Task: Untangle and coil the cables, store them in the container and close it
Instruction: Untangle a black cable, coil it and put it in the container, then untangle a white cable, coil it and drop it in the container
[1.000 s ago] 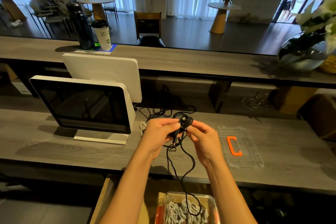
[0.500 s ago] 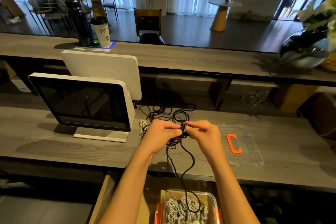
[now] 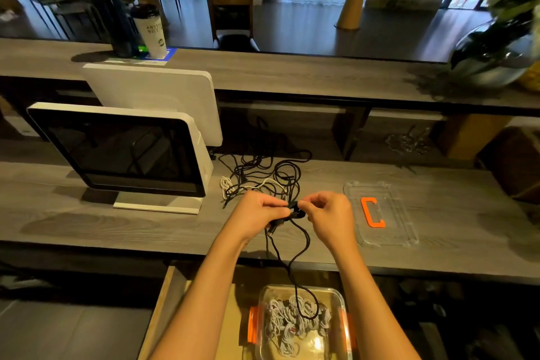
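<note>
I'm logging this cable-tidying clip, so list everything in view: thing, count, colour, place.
black cable: one, black, partly coiled between both hands, its loop hanging into the container
tangled cables: a pile, black with some white, on the desk behind the hands
container: one, clear with orange clips, below the desk edge, holding pale coiled cables
lid: one, clear with an orange handle, on the desk at right
monitor: one, white frame with dark screen, desk at left
cup: one, white with dark lid, upper counter
bottle: one, dark, beside the cup
vase: one, glass, upper counter at right
left hand: grip on the black cable
right hand: pinching the same coil
</note>
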Motion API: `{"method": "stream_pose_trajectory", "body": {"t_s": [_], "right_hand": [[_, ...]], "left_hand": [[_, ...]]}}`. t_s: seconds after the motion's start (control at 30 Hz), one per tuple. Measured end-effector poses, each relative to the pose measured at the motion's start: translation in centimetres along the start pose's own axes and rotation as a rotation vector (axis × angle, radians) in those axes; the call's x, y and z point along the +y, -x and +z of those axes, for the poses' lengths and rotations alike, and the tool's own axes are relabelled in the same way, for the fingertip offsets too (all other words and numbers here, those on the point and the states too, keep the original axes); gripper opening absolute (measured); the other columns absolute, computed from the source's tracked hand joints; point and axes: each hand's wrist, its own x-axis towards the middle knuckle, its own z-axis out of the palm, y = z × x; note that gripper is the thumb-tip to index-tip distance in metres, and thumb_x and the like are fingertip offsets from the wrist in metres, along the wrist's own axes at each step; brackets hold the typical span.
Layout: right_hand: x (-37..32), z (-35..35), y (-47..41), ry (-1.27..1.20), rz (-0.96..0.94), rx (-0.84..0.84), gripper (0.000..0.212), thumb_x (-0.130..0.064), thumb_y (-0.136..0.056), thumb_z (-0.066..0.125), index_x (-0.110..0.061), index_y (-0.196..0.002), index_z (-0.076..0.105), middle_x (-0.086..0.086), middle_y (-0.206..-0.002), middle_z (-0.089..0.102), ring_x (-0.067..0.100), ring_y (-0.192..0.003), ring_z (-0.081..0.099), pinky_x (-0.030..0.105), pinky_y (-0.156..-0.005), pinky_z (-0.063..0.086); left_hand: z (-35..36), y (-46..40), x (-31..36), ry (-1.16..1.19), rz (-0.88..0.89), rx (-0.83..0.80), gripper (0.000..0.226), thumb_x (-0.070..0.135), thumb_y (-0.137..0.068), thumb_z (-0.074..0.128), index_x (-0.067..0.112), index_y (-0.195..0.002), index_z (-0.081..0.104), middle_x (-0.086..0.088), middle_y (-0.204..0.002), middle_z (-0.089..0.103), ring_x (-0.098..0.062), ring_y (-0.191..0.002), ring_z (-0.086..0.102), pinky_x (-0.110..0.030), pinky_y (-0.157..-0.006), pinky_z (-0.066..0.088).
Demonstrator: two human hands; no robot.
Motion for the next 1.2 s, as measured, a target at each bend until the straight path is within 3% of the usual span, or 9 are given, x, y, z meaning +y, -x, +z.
{"method": "stream_pose_trajectory", "body": {"t_s": [0.2,0.37,0.43,0.53,0.6,0.73,0.87,1.0,1.2], "right_hand": [[5.3,1.2,0.7,-0.441,0.436,0.014,0.012,-0.002,-0.089,0.069,-0.005,-0.077,0.069,0.01,-0.074,0.068,0.022,-0.073,0.066,0.025,-0.063,0.056],[9.5,2.1,2.0,-0.489,0.514,0.021,0.003,-0.012,-0.091,0.069,-0.01,-0.093,0.07,0.009,-0.094,0.071,0.016,-0.084,0.067,0.022,-0.065,0.055],[11.3,2.0,2.4,-0.483,0.592,0.017,0.016,-0.017,-0.093,0.068,-0.005,-0.103,0.07,0.013,-0.098,0.072,0.016,-0.081,0.068,0.019,-0.058,0.053],[14.0,1.3,3.6,-0.544,0.747,0.028,0.017,-0.016,-0.095,0.064,-0.001,-0.101,0.069,0.019,-0.091,0.072,0.024,-0.073,0.07,0.027,-0.06,0.057],[16.0,0.8,4.4,-0.504,0.792,0.041,0.014,-0.018,-0.097,0.062,-0.005,-0.095,0.069,0.015,-0.089,0.071,0.024,-0.077,0.07,0.036,-0.073,0.06],[19.9,0.5,6.0,-0.494,0.879,0.055,0.022,-0.026,-0.099,0.058,-0.008,-0.11,0.065,0.014,-0.102,0.068,0.026,-0.094,0.068,0.042,-0.089,0.058],[22.7,0.8,7.2,-0.468,0.902,0.006,0.024,-0.033,-0.101,0.053,-0.014,-0.109,0.064,0.014,-0.113,0.069,0.027,-0.105,0.066,0.047,-0.1,0.052],[24.4,1.3,7.6,-0.519,0.916,-0.012,0.035,-0.039,-0.103,0.047,-0.013,-0.125,0.056,0.01,-0.117,0.067,0.023,-0.108,0.064,0.04,-0.094,0.053],[25.3,2.9,7.7,-0.393,0.839,-0.161,0.042,-0.042,-0.106,0.036,-0.014,-0.118,0.065,0.006,-0.111,0.07,0.018,-0.104,0.065,0.029,-0.085,0.053]], "left_hand": [[2.8,-0.8,-3.7,0.049,-0.144,-0.041,0.021,0.003,-0.087,0.072,0.01,-0.106,0.076,-0.012,-0.091,0.076,-0.013,-0.073,0.069,-0.016,-0.061,0.052],[7.6,-1.1,-8.0,0.355,-0.361,0.016,0.018,0.003,-0.087,0.072,0.01,-0.103,0.074,-0.007,-0.085,0.076,-0.02,-0.081,0.071,-0.029,-0.084,0.055],[10.0,-1.3,-9.8,0.424,-0.403,0.054,0.015,0.004,-0.087,0.072,0.015,-0.097,0.074,-0.002,-0.083,0.077,-0.024,-0.091,0.071,-0.039,-0.094,0.053],[13.5,-1.1,-12.1,0.448,-0.48,0.052,0.017,0.006,-0.089,0.071,0.016,-0.103,0.072,0.002,-0.084,0.076,-0.019,-0.089,0.071,-0.024,-0.074,0.051],[15.6,-0.8,-13.3,0.419,-0.501,0.041,0.023,0.008,-0.09,0.07,0.011,-0.113,0.07,0.0,-0.092,0.074,-0.015,-0.089,0.069,-0.021,-0.069,0.045],[19.2,0.1,-15.0,0.368,-0.551,-0.006,0.011,0.021,-0.098,0.061,0.02,-0.102,0.071,-0.003,-0.102,0.072,-0.016,-0.096,0.066,-0.027,-0.078,0.049],[21.4,0.5,-16.1,0.495,-0.672,-0.033,0.036,0.035,-0.106,0.041,0.01,-0.12,0.064,-0.005,-0.11,0.069,-0.016,-0.101,0.064,-0.031,-0.087,0.05],[22.7,1.0,-17.1,0.457,-0.719,-0.107,0.058,0.047,-0.107,0.025,0.008,-0.144,0.046,-0.006,-0.139,0.056,-0.019,-0.129,0.05,-0.04,-0.113,0.035],[22.9,1.0,-19.3,0.461,-0.733,-0.058,0.067,0.054,-0.105,0.019,0.01,-0.153,0.033,-0.01,-0.155,0.04,-0.024,-0.145,0.034,-0.041,-0.119,0.023]]}}
